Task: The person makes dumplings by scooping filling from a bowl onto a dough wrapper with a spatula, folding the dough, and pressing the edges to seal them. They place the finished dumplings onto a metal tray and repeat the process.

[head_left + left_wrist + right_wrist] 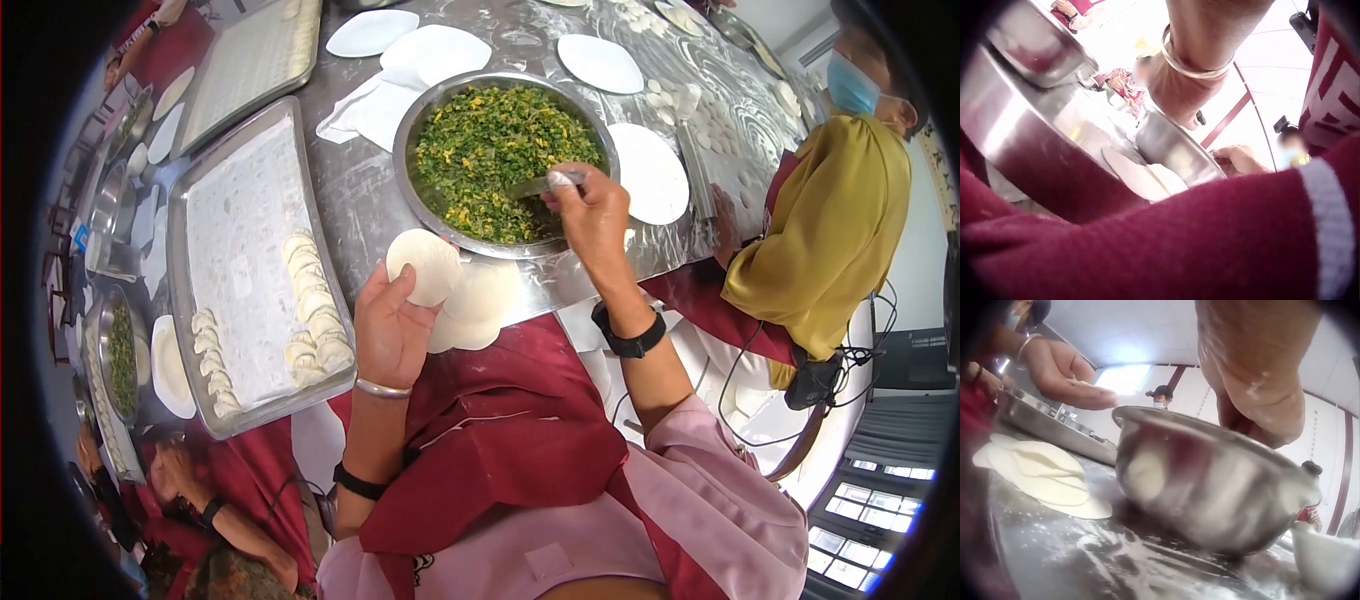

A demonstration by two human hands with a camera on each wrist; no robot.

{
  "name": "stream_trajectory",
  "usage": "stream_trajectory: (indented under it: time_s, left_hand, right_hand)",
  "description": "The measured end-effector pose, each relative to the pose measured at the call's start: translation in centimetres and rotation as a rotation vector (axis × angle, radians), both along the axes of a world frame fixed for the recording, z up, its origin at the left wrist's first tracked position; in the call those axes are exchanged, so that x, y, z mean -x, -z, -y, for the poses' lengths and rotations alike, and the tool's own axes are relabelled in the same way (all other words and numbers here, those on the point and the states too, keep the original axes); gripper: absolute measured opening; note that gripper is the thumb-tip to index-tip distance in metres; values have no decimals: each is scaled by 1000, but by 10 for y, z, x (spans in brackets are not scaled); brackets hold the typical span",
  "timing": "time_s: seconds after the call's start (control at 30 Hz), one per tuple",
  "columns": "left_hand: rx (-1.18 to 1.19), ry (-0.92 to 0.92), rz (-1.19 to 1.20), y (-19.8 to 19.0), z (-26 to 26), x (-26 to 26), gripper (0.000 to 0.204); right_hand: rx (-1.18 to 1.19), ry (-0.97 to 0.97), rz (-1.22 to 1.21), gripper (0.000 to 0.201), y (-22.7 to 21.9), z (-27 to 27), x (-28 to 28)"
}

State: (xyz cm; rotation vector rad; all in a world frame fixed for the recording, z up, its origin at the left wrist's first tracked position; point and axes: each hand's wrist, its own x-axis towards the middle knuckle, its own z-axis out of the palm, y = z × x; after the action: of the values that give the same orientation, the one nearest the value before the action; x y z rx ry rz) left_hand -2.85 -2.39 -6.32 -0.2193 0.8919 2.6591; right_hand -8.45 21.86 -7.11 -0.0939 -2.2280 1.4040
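Observation:
In the head view my left hand (385, 340) holds a round dough wrapper (426, 265) upright, thumb on its face and fingers behind. My right hand (594, 212) grips a flat metal spatula (535, 186), its tip down in the chopped green and yellow filling (480, 150). The filling lies in a wide steel bowl (1204, 487), and the right wrist view shows my right hand (1260, 381) over its rim. More wrappers (482, 308) lie overlapped at the table's near edge, just below the bowl. The left wrist view shows my left hand (1185, 90) from the wrist side.
Left of me stands a metal tray (176, 260) with rows of folded dumplings (318, 310). White plates (600, 64) and a floured steel table (520, 35) lie beyond the bowl. A masked person in a yellow top (815, 220) is at the right.

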Motion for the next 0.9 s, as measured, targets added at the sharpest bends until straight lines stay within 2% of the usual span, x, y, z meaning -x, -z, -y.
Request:
stream_trajectory:
  time_s: [0.07,0.17,0.27,0.47,0.57,0.9]
  left_hand:
    - [11,-9,-3,3,-1,2,38]
    - [2,-13,12,9,0,5,37]
    - [5,-20,15,10,-3,6,37]
    - [20,-25,-29,6,-6,9,37]
    - [-13,-23,-35,6,-2,10,39]
    - [-66,-95,-40,3,3,20,40]
  right_hand:
    - [-9,-35,48,12,9,4,3]
    - [246,-45,191,13,7,13,6]
    - [298,-41,254,14,-4,18,7]
    - [581,-63,392,12,-10,18,15]
    - [715,-80,409,13,-14,17,17]
    - [908,-143,458,20,-14,7,21]
